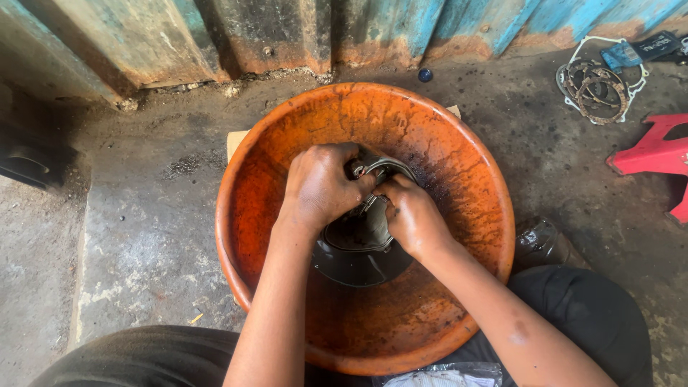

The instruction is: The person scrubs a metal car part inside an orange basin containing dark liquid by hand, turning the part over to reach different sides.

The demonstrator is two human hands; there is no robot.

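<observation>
A big orange plastic basin point(459, 158), stained dark with grime, stands on the concrete floor between my knees. In its bottom lies a pool of black liquid point(358, 261). Both hands are down inside it, closed around a greasy grey metal part point(367, 215) with a curved rim. My left hand point(320, 185) grips the part's upper left side. My right hand point(412, 215) grips it from the right, thumb against the rim. Most of the part is hidden under my fingers.
A rusty blue corrugated metal wall point(344, 29) runs along the back. Round gaskets and metal rings point(598, 86) lie at the upper right, beside a red plastic stool point(656, 154). A piece of cardboard point(236, 140) pokes out under the basin. A clear bag point(448, 375) lies near my lap.
</observation>
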